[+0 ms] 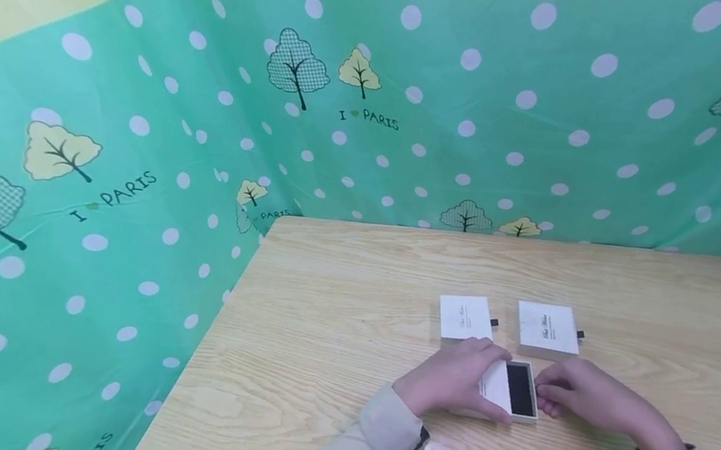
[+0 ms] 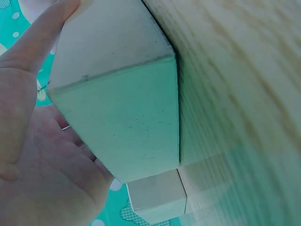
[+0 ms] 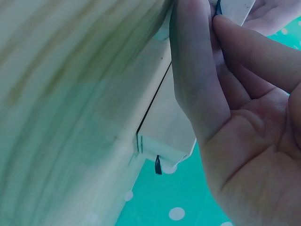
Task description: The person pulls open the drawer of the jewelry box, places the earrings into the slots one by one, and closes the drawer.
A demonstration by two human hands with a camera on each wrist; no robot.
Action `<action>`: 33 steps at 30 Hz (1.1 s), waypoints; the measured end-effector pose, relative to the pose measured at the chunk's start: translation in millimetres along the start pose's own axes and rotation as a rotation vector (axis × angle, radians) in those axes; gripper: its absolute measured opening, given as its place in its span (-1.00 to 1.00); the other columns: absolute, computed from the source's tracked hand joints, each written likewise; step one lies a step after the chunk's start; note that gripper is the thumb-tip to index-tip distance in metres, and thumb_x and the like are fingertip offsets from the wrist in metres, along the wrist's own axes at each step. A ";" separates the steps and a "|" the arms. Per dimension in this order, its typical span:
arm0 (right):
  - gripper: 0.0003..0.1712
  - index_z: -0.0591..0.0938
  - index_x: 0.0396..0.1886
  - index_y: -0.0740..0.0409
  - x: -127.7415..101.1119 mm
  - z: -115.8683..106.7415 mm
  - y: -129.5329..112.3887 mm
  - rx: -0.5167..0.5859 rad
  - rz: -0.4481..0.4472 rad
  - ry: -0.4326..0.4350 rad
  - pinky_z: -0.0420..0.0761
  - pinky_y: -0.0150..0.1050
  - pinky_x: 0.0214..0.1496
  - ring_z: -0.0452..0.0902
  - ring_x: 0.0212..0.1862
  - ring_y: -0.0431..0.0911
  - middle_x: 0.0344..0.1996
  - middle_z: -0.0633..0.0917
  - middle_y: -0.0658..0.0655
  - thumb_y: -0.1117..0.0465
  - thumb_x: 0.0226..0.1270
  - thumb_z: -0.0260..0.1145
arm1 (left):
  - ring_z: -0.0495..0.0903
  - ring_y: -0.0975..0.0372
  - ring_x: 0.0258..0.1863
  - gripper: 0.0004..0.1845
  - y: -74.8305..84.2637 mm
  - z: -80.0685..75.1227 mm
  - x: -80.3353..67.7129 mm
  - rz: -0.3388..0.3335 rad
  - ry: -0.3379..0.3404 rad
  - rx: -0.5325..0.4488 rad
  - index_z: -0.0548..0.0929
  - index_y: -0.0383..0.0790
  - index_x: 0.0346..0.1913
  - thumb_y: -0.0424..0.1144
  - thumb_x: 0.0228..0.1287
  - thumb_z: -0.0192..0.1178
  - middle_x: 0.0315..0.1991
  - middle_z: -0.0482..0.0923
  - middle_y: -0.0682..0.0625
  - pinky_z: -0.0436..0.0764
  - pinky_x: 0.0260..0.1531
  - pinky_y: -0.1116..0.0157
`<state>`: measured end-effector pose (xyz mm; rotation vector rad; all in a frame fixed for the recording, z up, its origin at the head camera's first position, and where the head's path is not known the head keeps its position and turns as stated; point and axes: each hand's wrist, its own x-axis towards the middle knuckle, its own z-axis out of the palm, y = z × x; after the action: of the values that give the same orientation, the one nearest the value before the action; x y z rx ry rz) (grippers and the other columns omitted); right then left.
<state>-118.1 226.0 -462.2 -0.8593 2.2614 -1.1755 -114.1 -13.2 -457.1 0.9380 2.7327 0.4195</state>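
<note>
Head view: left hand clasps sleeve of white drawer box on wooden table; right hand, at box's 3 o'clock, pinches drawer end, black lining exposed. Two closed white boxes at 12 o'clock.
Left wrist view: fingers wrap box side.
Right wrist view: thumb and forefinger pinched together at drawer edge; closed box beyond.

Print on closed white boxes too small to read.
</note>
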 end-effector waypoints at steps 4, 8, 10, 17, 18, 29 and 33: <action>-0.72 0.67 -0.48 0.09 3.7 1.0 -2.0 -0.006 -0.036 0.001 0.53 -0.39 -0.48 0.48 -0.53 -0.34 -0.61 0.62 -0.11 0.38 0.42 0.16 | 0.40 0.46 -0.04 -0.04 0.5 -1.0 0.8 0.001 -0.002 -0.009 0.42 0.08 0.37 0.39 -0.12 0.42 0.13 0.48 0.24 0.39 -0.15 0.59; -0.72 0.66 -0.49 0.07 7.3 2.6 -2.3 -0.018 -0.040 -0.001 0.51 -0.40 -0.48 0.47 -0.55 -0.35 -0.63 0.61 -0.11 0.36 0.43 0.16 | 0.39 0.46 -0.08 -0.04 0.3 -1.0 0.0 -0.001 0.004 -0.019 0.42 0.07 0.36 0.39 -0.14 0.43 0.11 0.49 0.24 0.38 -0.21 0.59; -0.72 0.66 -0.49 0.05 9.0 2.8 -2.6 -0.022 -0.026 -0.005 0.50 -0.41 -0.48 0.46 -0.55 -0.35 -0.63 0.61 -0.11 0.34 0.44 0.17 | 0.39 0.45 -0.08 -0.04 -0.1 -1.1 -0.1 0.001 0.010 -0.020 0.43 0.07 0.36 0.39 -0.14 0.44 0.11 0.49 0.24 0.37 -0.21 0.59; -0.72 0.64 -0.51 0.05 13.9 5.6 -7.2 -0.033 -0.015 -0.017 0.47 -0.41 -0.47 0.41 -0.56 -0.36 -0.63 0.58 -0.13 0.30 0.45 0.18 | 0.41 0.45 -0.01 0.01 -1.2 -0.4 0.0 0.031 0.019 -0.012 0.39 0.01 0.40 0.39 -0.13 0.43 0.16 0.50 0.22 0.36 -0.14 0.60; -0.71 0.64 -0.51 0.06 14.6 6.4 -8.3 -0.032 -0.018 -0.018 0.47 -0.41 -0.47 0.40 -0.56 -0.36 -0.64 0.57 -0.13 0.30 0.45 0.18 | 0.42 0.45 0.00 0.01 -1.2 -0.3 0.0 0.036 0.018 -0.011 0.39 0.00 0.40 0.39 -0.12 0.42 0.17 0.50 0.22 0.36 -0.14 0.61; -0.71 0.60 -0.57 0.06 26.5 13.7 -17.7 -0.082 -0.043 -0.010 0.42 -0.43 -0.47 0.35 -0.58 -0.39 -0.67 0.54 -0.13 0.25 0.43 0.23 | 0.45 0.43 0.09 -0.01 -2.0 -0.8 -0.5 0.059 0.020 0.003 0.41 -0.04 0.38 0.40 -0.09 0.40 0.22 0.49 0.20 0.39 -0.02 0.60; -0.71 0.61 -0.56 0.04 28.3 14.3 -16.9 -0.088 -0.024 -0.016 0.42 -0.43 -0.47 0.36 -0.58 -0.38 -0.67 0.54 -0.13 0.24 0.43 0.24 | 0.45 0.44 0.08 -0.02 -2.3 -0.9 -0.6 0.056 0.020 0.005 0.41 -0.04 0.37 0.40 -0.09 0.40 0.22 0.50 0.20 0.38 -0.03 0.61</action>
<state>-123.6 190.7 -458.6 -0.9279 2.3109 -1.0831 -115.2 -15.5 -457.0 1.0185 2.7315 0.4347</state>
